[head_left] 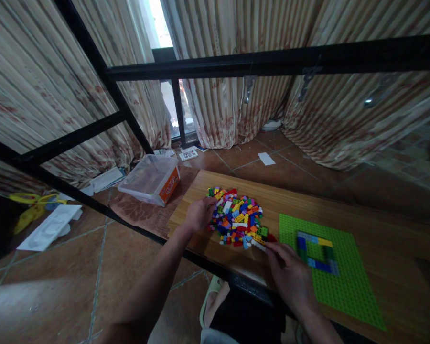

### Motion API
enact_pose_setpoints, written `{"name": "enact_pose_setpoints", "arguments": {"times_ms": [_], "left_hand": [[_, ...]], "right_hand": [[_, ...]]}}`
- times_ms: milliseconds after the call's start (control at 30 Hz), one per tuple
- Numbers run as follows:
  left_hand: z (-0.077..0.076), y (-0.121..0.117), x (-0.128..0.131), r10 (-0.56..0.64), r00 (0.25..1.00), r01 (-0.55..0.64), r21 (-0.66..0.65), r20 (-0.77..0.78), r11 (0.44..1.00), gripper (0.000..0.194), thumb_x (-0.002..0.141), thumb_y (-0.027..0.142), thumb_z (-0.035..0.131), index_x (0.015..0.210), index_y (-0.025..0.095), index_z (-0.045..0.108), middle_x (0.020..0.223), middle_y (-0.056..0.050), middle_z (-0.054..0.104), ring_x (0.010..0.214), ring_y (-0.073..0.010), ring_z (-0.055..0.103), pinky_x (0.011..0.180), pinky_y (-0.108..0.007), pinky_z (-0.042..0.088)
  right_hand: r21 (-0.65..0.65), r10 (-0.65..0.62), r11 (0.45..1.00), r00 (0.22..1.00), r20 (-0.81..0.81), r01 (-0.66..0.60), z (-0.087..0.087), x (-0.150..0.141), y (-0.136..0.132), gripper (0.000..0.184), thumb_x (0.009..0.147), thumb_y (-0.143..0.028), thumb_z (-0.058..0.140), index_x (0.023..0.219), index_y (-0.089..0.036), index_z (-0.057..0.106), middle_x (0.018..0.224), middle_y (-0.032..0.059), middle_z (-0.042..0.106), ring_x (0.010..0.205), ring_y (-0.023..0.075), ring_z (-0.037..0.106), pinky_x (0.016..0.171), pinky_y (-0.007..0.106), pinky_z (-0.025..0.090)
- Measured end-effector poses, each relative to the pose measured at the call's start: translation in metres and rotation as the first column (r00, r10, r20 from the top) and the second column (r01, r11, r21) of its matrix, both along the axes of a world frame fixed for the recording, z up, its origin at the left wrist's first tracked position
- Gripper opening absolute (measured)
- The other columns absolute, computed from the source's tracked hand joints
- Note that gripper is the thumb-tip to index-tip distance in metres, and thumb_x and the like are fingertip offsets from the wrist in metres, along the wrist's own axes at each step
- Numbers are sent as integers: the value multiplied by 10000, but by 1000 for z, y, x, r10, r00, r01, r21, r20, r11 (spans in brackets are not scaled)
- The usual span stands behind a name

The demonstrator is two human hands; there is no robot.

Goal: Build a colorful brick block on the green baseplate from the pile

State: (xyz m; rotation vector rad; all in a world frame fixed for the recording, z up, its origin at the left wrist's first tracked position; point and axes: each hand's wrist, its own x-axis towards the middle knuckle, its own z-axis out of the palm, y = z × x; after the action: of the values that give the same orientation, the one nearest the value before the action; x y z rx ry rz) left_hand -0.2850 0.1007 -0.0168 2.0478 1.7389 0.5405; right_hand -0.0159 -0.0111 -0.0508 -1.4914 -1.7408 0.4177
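A heap of small toy bricks (238,220) in many colours lies on the wooden tabletop. At its left edge is my left hand (199,214), fingers curled and closed against the bricks; whatever they hold is hidden. My right hand (292,272) is at the heap's lower right, thumb and fingers closed together beside a white brick (258,245) and a dark red brick (271,237). I cannot make out what is in that pinch. Farther right, a green baseplate (358,291) carries a square ring of blue, yellow, green and grey bricks (322,265).
A clear plastic box (146,179) with an orange label stands left of the table on a brown mat (139,212). Black metal bars (236,67) cross beyond the table. White packaging (50,227) and papers lie on the tiled floor. Striped curtains (215,105) hang behind.
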Motion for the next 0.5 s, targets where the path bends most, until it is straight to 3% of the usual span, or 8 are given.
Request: {"name": "enact_pose_setpoints", "arguments": {"times_ms": [200, 400, 500], "left_hand": [[0, -11, 5, 124, 973, -121, -27, 194, 992, 312, 860, 240, 537, 1129, 226, 694, 1140, -40, 699, 1068, -206, 623, 965, -303, 461], [-11, -15, 5, 162, 960, -159, -30, 229, 987, 332, 783, 222, 617, 1104, 204, 699, 1055, -31, 714, 898, -177, 649, 833, -271, 495], [-13, -5, -1, 253, 932, -251, -40, 259, 967, 315, 818, 252, 579, 1103, 183, 695, 1027, -40, 718, 827, -155, 651, 782, -255, 496]], "right_hand": [[-12, -16, 1000, 999, -52, 15, 6, -3, -2, 236, 925, -343, 512, 998, -223, 702, 1036, 71, 715, 947, 208, 684, 842, 354, 538], [-22, 10, 1000, 996, -85, -12, 10, -5, -7, 219, 927, -309, 505, 977, -232, 704, 1010, 56, 716, 927, 196, 682, 836, 338, 532], [-27, -5, 1000, 996, -91, 2, 9, -2, -10, 219, 926, -317, 512, 992, -230, 702, 1017, 59, 712, 934, 197, 678, 838, 341, 529]]}}
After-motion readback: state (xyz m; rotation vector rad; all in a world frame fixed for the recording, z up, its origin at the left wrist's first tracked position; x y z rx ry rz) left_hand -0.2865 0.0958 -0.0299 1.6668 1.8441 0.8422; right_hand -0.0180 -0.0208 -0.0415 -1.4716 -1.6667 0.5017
